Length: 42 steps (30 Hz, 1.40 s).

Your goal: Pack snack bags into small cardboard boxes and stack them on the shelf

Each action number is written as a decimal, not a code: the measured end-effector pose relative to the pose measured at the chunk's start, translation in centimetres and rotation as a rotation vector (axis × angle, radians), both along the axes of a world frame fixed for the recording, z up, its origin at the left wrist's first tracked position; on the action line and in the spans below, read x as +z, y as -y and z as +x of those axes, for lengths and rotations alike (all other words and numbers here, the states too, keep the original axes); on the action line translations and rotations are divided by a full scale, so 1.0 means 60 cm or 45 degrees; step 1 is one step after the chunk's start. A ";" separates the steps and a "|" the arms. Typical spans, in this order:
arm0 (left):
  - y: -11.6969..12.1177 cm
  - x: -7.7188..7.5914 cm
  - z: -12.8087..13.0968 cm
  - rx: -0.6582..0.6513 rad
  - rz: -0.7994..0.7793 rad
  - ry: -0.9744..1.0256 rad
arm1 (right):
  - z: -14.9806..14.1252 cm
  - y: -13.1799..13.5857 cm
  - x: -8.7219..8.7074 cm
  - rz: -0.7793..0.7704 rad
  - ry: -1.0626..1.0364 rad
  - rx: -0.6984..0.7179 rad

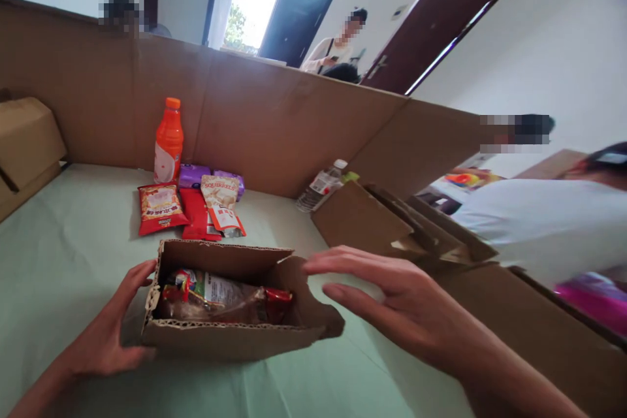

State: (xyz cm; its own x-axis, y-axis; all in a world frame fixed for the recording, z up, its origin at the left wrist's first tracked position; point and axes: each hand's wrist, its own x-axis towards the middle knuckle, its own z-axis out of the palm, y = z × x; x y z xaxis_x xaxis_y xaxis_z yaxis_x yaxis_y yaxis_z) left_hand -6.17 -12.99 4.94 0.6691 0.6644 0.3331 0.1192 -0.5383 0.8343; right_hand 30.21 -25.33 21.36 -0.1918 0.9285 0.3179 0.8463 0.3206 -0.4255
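A small open-topped cardboard box (230,341) sits before me on the green cloth, with several packaged snacks (220,294) inside, red and clear wrappers showing. My left hand (110,326) is at the box's left end, thumb and fingers spread around it; the fingertips reach its back corner, and I cannot tell how firmly they touch. Beside the torn right flap (330,320), my right hand (396,294) is open, thumb apart from the fingers, holding nothing. Behind the box lie a red snack bag (160,208), another red packet (193,212) and a beige-and-orange pouch (221,202).
An orange drink bottle (169,144) and purple packs (194,176) stand near the cardboard partition (274,111). A clear bottle (321,186) leans by a cardboard box (362,219) at right. Another box (29,144) is at left. Other people are beyond the partition.
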 end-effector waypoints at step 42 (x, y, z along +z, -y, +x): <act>0.068 0.084 0.078 0.464 0.563 -0.205 | -0.020 -0.002 -0.150 0.202 0.264 0.188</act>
State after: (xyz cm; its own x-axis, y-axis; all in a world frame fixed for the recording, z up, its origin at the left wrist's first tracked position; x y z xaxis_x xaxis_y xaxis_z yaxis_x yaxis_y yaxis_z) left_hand -1.50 -17.10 9.97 0.4888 0.6821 0.5439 0.4680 -0.7312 0.4964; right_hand 29.00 -25.22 12.36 -0.3973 0.8274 0.3969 0.8491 0.4955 -0.1829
